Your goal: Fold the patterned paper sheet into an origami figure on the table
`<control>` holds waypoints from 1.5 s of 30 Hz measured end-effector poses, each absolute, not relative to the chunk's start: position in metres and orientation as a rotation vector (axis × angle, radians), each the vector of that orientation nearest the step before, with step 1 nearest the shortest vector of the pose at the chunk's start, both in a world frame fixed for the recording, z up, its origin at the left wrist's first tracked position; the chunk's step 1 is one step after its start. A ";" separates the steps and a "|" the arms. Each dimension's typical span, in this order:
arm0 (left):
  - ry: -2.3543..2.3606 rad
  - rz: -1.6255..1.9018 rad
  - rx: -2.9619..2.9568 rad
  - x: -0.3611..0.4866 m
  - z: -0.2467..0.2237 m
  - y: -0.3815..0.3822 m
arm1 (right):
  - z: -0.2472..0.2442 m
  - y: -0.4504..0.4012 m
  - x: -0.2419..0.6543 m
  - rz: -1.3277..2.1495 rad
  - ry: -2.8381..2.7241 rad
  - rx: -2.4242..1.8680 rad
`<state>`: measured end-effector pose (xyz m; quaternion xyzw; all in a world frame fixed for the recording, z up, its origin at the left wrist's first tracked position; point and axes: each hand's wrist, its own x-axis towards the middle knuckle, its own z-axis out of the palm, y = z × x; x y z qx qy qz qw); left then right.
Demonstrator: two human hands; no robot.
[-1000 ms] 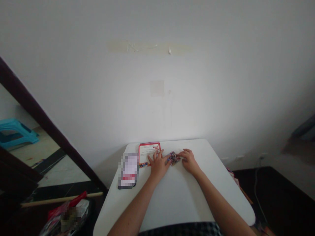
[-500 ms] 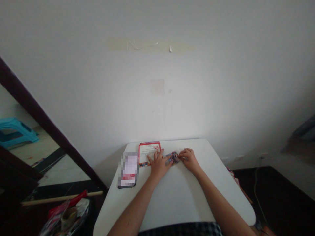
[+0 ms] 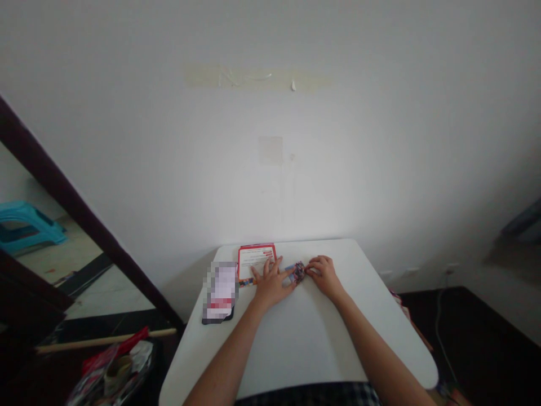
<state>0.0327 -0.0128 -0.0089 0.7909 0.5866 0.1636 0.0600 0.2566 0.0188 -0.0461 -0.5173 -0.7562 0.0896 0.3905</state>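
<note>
A small, colourful printed paper piece lies at a slant on the white table, between my two hands. My left hand is spread flat. Its thumb and index finger rest by the left end of that piece, while its other fingers lie over a red-bordered printed booklet or card with lines of text. At the right edge of the colourful piece, my right hand has its thumb and fingertips pinched together on it. Whether the piece is a card or a folded sheet cannot be made out.
A phone with a blurred screen lies left of the booklet on the white table. The table's back edge meets a pale wall. On the floor at left are a bag-lined bin and a wooden stick; a blue stool stands beyond.
My left hand has shifted slightly left and down. The right hand stays pinched at the edge of the paper piece, whose visible part looks a little narrower.
</note>
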 end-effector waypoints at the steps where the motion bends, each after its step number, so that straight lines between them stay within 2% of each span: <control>1: 1.778 0.476 2.392 0.033 -0.007 -0.013 | -0.046 0.019 0.256 0.222 -1.923 -1.325; 14: 1.771 0.248 2.406 0.036 0.004 -0.019 | -0.037 0.013 0.250 0.160 -1.961 -1.458; 24: 1.749 0.294 2.392 0.035 0.003 -0.018 | -0.032 0.006 0.240 0.071 -1.970 -1.602; 45: 1.770 0.299 2.382 0.037 0.003 -0.017 | -0.028 0.004 0.233 0.009 -1.966 -1.631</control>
